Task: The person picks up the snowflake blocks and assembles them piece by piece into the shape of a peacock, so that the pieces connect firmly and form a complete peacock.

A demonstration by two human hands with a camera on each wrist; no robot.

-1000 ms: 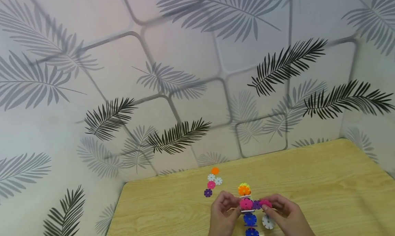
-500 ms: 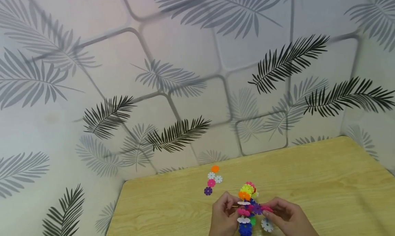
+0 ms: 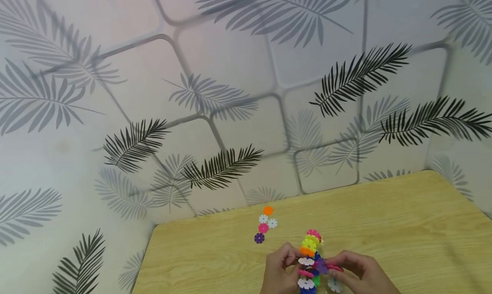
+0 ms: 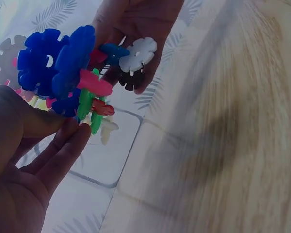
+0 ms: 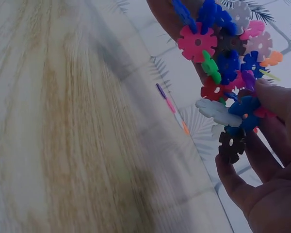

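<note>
A structure of interlocked notched plastic discs (image 3: 308, 244) in many colours is held up between both hands above the table. My left hand (image 3: 279, 270) grips its left side between thumb and fingers, near white and pink discs. Close up in the left wrist view, big blue discs (image 4: 36, 63) stick out above that thumb. On the other side, my right hand (image 3: 359, 270) pinches a pink disc (image 3: 335, 267) joined to a purple disc (image 3: 321, 266). A white disc (image 5: 216, 112) and a black disc (image 5: 232, 145) project from this side, near the right fingers. The fingers partly hide the middle joints.
Several loose discs lie at the table's back left, among them an orange disc (image 3: 268, 210), a pink disc (image 3: 263, 228) and a purple disc (image 3: 259, 238). The wooden table (image 3: 403, 225) meets a leaf-patterned wall (image 3: 238, 85) behind.
The structure has turned and tilted, so its front white and pink discs show at a different angle and more yellow and pink shows at the top. Both hands keep their hold.
</note>
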